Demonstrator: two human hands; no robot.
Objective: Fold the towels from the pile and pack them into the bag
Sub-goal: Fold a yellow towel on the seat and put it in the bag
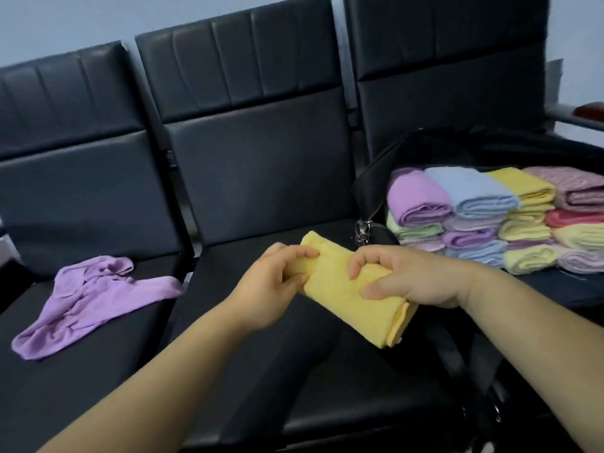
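Two bare forearms reach in over the front edge of the middle seat (294, 371) of a row of black padded chairs. Above that seat, both hands hold a folded yellow towel (330, 284), which is a long, thick strip lying at a slant. Its near end points down toward the front right of the seat and shows layered edges.

The left hand (271, 282) grips the far end. Its fingers are curled over the top and its thumb is pressed against the near side. The right hand (421, 279) clamps the middle of the strip, with bent fingers on top and the thumb laid along the near face. Whether the towel touches the seat cannot be told.

To the left of the middle seat, on the next cushion, a purple towel (94, 299) lies loose and crumpled.

To the right of the middle seat sits an open black bag (372, 178). A metal clip (362, 232) hangs at its near corner, just beside the seat's right edge. Folded towels (474, 197) fill the bag in stacked rows of purple, blue, yellow, pink and pale green, with their rounded folds facing the front.

Behind the middle seat rise the dark backrests (255, 152), and past them is a pale wall (65, 21). An armrest (585, 112) shows far to the right.
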